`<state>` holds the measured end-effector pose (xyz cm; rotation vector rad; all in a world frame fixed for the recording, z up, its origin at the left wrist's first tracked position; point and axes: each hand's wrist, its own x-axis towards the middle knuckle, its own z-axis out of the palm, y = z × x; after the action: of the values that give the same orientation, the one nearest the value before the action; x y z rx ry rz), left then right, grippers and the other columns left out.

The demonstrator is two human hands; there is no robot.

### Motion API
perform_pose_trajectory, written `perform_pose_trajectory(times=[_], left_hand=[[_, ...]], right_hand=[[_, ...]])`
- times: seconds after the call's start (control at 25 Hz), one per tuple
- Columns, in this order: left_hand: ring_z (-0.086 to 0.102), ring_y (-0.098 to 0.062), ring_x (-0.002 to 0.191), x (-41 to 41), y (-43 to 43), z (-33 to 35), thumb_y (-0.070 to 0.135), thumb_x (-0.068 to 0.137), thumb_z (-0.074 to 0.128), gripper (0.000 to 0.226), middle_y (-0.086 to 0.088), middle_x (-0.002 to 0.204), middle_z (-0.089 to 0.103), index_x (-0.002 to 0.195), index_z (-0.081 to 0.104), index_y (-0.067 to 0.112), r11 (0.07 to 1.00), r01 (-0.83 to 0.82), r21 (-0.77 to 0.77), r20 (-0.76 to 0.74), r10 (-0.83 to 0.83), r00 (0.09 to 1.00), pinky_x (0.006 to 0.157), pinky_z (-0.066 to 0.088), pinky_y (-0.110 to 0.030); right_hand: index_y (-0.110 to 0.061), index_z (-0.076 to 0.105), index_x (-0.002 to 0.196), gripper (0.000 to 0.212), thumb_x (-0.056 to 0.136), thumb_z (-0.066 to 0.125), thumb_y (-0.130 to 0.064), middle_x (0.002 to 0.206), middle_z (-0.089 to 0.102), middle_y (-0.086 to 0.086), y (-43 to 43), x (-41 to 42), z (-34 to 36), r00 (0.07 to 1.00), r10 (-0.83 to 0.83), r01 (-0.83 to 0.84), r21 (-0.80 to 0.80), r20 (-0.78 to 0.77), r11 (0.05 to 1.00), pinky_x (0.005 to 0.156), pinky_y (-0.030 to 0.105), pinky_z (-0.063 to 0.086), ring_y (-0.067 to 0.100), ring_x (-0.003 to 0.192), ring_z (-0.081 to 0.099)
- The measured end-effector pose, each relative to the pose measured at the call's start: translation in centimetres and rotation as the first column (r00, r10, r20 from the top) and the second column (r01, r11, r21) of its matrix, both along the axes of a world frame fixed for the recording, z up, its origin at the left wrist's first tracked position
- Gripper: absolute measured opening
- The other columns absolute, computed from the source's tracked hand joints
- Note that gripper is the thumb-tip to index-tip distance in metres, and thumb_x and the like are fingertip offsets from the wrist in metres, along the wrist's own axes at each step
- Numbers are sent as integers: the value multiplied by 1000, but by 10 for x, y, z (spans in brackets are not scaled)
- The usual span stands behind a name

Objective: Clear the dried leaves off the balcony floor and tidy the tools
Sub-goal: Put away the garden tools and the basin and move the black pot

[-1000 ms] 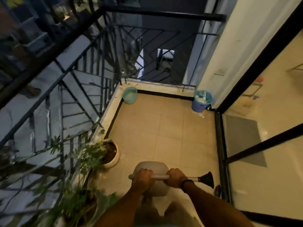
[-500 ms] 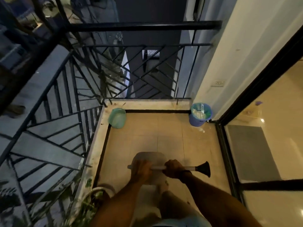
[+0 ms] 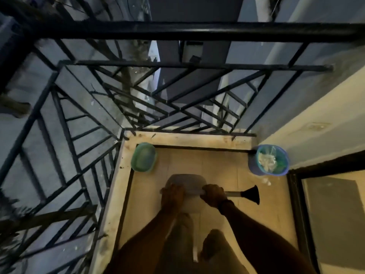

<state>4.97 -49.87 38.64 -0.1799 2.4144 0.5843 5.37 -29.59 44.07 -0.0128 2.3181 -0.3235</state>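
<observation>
Left hand: fingers curled round the left end of a horizontal handle.
Right hand: grips the same handle further right; its black flared end sticks out at 3 o'clock.
Pale grey pan: under the handle, above the balcony floor.
Green basin: floor corner, 10 o'clock from the hands.
Blue bin: plastic-lined, at 2 o'clock.
Railing: black bars at 12 o'clock.

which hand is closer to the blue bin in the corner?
Right. The right hand grips the handle on the side toward the blue bin; the left hand grips it farther off, nearer the green basin.
</observation>
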Motion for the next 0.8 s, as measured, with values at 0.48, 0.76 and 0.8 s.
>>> perform_pose_trajectory(times=[0.48,0.76,0.8], left_hand=[[54,-37,121,-236,-22,-246,27,105,34,41,-18,129,59,127,61,5,991,119,-67,-102,-126,987,99,45,-44],[41,-30,137,-274,-49,-355,19,106,35,39,-12,146,47,141,52,19,965,192,-181,-31,-200,979,108,34,-38],[43,-30,135,-278,-52,-356,16,105,36,39,-12,145,49,141,52,16,974,150,-167,-71,-164,984,107,34,-37]], right_hand=[[-11,66,114,34,98,52,-39,114,67,13,-30,-245,-312,999,-20,25,-85,51,996,92,43,47,34,110,60],[-9,58,123,31,103,46,-28,122,60,17,-55,-284,-413,994,110,-107,-66,31,992,92,43,42,37,113,54],[-9,56,125,30,104,44,-24,123,58,18,-58,-289,-419,994,103,-102,-51,19,993,92,43,43,37,112,54]])
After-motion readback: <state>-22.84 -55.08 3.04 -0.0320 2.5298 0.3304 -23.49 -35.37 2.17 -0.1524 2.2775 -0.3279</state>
